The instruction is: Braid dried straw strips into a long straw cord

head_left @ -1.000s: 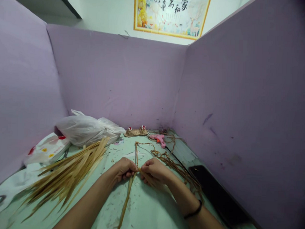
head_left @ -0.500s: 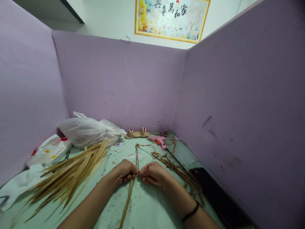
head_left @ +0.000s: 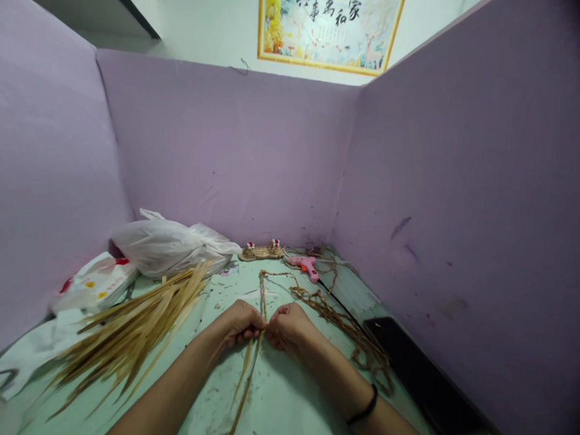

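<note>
My left hand point(head_left: 243, 322) and my right hand point(head_left: 289, 326) meet at the middle of the table, fingertips pinched close together on a thin braided straw cord point(head_left: 263, 296). Finished braid runs away from my fingers, bends at the back and leads right to a tangled heap of cord point(head_left: 331, 314). Below my hands, loose flat straw strands point(head_left: 246, 393) hang toward me across the tabletop. The exact crossing of strands between the fingertips is too small to make out. A dark band circles my right wrist.
Left of my arm lies a fan of dry straw strips point(head_left: 143, 326), with a white plastic bag point(head_left: 170, 245) and a white box point(head_left: 97, 284) behind. A pink glue gun point(head_left: 307, 267), a woven straw piece point(head_left: 263, 253) and a dark phone-like slab point(head_left: 418, 374) lie further around. Purple panels point(head_left: 226, 152) enclose the table.
The loose strands below my hands have spread into two separate lengths. My right hand has turned slightly, its fingers curling in more. The camera view has shifted slightly.
</note>
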A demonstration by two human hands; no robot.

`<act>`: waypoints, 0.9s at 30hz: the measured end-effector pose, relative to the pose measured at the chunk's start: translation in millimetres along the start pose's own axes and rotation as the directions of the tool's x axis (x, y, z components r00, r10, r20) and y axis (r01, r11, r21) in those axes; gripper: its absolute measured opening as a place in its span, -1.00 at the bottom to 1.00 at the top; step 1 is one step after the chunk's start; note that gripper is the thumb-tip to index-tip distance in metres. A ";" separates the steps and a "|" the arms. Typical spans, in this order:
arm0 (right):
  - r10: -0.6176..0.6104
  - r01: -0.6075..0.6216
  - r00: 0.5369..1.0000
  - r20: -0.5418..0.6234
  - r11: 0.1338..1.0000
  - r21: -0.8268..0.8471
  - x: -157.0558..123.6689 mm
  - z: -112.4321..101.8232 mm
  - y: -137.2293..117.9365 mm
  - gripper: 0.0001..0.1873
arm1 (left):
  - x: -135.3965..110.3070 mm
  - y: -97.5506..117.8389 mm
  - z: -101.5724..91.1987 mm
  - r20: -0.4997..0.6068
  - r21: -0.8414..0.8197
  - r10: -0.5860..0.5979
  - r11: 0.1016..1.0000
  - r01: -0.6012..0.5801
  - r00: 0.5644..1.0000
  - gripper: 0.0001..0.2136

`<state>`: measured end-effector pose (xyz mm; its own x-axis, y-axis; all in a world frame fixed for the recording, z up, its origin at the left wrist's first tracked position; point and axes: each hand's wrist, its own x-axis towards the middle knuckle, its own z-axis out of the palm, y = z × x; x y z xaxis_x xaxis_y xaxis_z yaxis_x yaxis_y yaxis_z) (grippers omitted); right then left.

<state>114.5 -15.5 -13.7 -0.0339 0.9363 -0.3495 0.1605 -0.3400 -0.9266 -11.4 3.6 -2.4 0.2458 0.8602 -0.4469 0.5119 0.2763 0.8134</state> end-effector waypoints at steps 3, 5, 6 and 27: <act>0.011 -0.012 1.000 0.026 1.000 0.012 -3.8 -2.1 -4.7 -0.87 | 0.9 0.3 3.3 -0.028 -0.031 0.028 0.999 -0.029 0.999 -0.92; 0.014 -0.013 1.000 0.020 0.999 -0.037 -4.4 -4.4 -7.5 -0.87 | 0.9 0.7 5.4 -0.046 -0.032 0.034 0.999 -0.035 0.998 -0.92; 0.012 -0.011 1.000 0.010 0.997 -0.078 -3.8 -5.7 -8.1 -0.87 | 0.5 1.2 6.2 -0.053 -0.028 0.035 0.999 -0.037 0.998 -0.92; -0.093 0.069 0.993 -0.078 0.961 -0.270 10.6 -9.3 5.0 -0.96 | -14.7 14.2 -9.8 0.018 0.151 0.091 0.984 -0.092 0.996 -0.94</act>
<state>124.1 -6.4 -20.7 0.0282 0.9678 -0.2501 0.4178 -0.2387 -0.8766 -15.9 -1.0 19.4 0.3056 0.8740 -0.3778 0.6056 0.1278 0.7855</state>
